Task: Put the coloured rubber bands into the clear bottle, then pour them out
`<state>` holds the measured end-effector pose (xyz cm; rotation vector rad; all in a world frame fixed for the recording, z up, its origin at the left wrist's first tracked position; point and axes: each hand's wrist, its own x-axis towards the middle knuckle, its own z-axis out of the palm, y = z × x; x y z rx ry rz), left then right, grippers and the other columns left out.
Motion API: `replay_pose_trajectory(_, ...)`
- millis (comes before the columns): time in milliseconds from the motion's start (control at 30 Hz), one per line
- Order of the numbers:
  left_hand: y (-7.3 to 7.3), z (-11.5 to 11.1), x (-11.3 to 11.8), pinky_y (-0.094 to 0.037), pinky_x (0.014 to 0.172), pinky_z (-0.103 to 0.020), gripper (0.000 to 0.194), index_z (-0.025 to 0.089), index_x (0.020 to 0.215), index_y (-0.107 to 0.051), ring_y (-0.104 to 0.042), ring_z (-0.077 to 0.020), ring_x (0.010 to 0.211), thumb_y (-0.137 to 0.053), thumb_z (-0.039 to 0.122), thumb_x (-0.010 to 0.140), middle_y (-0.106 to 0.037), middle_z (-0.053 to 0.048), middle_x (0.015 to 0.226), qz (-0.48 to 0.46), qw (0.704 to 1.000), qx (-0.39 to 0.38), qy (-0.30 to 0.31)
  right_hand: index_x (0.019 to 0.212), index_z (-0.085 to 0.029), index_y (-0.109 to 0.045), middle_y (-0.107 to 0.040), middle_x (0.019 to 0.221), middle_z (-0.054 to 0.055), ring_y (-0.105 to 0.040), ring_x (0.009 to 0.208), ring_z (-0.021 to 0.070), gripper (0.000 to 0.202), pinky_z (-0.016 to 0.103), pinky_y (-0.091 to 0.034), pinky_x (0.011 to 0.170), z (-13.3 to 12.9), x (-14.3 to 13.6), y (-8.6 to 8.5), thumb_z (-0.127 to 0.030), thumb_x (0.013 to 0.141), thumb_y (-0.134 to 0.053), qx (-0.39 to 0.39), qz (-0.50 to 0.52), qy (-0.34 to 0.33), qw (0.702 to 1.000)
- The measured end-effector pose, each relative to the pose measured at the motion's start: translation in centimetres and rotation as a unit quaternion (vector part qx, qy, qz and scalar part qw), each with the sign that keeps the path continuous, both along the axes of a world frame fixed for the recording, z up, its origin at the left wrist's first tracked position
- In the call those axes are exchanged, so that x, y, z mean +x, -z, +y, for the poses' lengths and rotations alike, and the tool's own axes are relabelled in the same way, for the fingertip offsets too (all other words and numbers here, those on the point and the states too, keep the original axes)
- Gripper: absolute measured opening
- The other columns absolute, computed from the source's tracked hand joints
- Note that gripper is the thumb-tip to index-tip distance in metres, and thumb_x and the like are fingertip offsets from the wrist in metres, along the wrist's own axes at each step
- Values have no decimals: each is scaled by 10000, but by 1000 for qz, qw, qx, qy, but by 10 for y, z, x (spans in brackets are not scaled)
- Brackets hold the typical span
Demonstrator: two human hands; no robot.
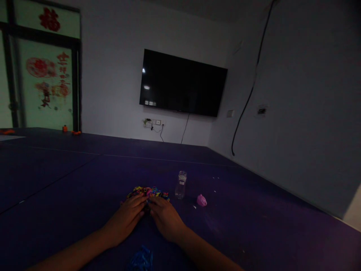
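A loose pile of small multicoloured bands lies on the dark purple table. My left hand rests palm down against the pile's near left side, fingers stretched out. From the right, my right hand lies against the near side in the same way, its fingertips close to those of my left. The palms are hidden. Behind and right of the pile stands a clear bottle, upright. A pink cap-like piece lies right of it. Nearer to me is a blue bunch of bands, partly cut off.
Small white scraps are scattered near the pink piece. Orange objects sit at the far left edge. A black television hangs on the wall, and a dark cable runs down the right wall.
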<state>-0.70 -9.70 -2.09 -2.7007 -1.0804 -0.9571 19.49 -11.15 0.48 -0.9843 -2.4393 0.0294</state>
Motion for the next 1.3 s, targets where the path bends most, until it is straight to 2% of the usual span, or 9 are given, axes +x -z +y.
replay_pose_trajectory(267, -5, -5, 0, -428, 998, -441, 340, 237, 1214, -552, -494, -218, 1202, -426, 250, 898, -570, -59, 1280, 5, 1000, 8, -8, 1135, -180, -573, -579, 1206, 80, -514, 1133, 192, 313, 330, -409, 961, 1, -2, 0, -119, 872, -416, 6, -3, 10, 1000)
replay_pose_trajectory(500, -13, -6, -2, -460, 945, -460, 259, 212, 1012, -654, -576, -235, 1074, -448, 213, 854, -668, -60, 1091, -7, 997, 21, -72, 1088, -190, -605, -620, 1140, 75, -553, 1065, 189, 297, 326, -431, 914, -1, -2, -1, -135, 884, -396, 3, 34, 54, 998)
replay_pose_trajectory(600, -14, -5, -3, -453, 940, -485, 246, 226, 985, -661, -570, -246, 1079, -465, 211, 838, -665, -54, 1096, -7, 995, 15, -101, 1096, -196, -609, -627, 1127, 72, -562, 1041, 194, 300, 327, -436, 900, -1, -1, 0, -151, 887, -398, -2, 45, 58, 997)
replay_pose_trajectory(700, -11, -3, -6, -432, 960, -501, 267, 227, 1035, -644, -528, -256, 1145, -466, 212, 836, -622, -61, 1193, -7, 993, 25, -111, 1068, -192, -618, -634, 1099, 67, -564, 1028, 192, 290, 319, -434, 895, 0, 0, 2, -138, 876, -408, -1, 47, 51, 998)
replay_pose_trajectory(900, -6, -1, -3, -385, 1027, -475, 313, 225, 1134, -590, -436, -235, 1253, -428, 194, 869, -555, -50, 1299, 35, 998, 21, -50, 991, -184, -625, -634, 1074, 67, -564, 1012, 182, 257, 308, -433, 882, 3, -1, 4, -119, 872, -407, 5, 42, 34, 999)
replay_pose_trajectory(1100, -4, 0, -1, -385, 1028, -468, 353, 248, 1238, -529, -421, -249, 1268, -444, 302, 900, -538, -57, 1318, 56, 996, 7, -69, 975, -185, -614, -636, 1032, 63, -578, 960, 181, 228, 296, -447, 838, 4, -1, 5, -125, 865, -424, 0, 35, 32, 999)
replay_pose_trajectory(1300, 0, 4, -3, -389, 1024, -480, 358, 235, 1232, -537, -429, -262, 1261, -429, 338, 906, -551, -69, 1298, 60, 995, -2, -79, 966, -183, -610, -632, 1035, 64, -577, 969, 181, 226, 292, -442, 846, 2, -1, 4, -120, 865, -418, 3, 40, 29, 999)
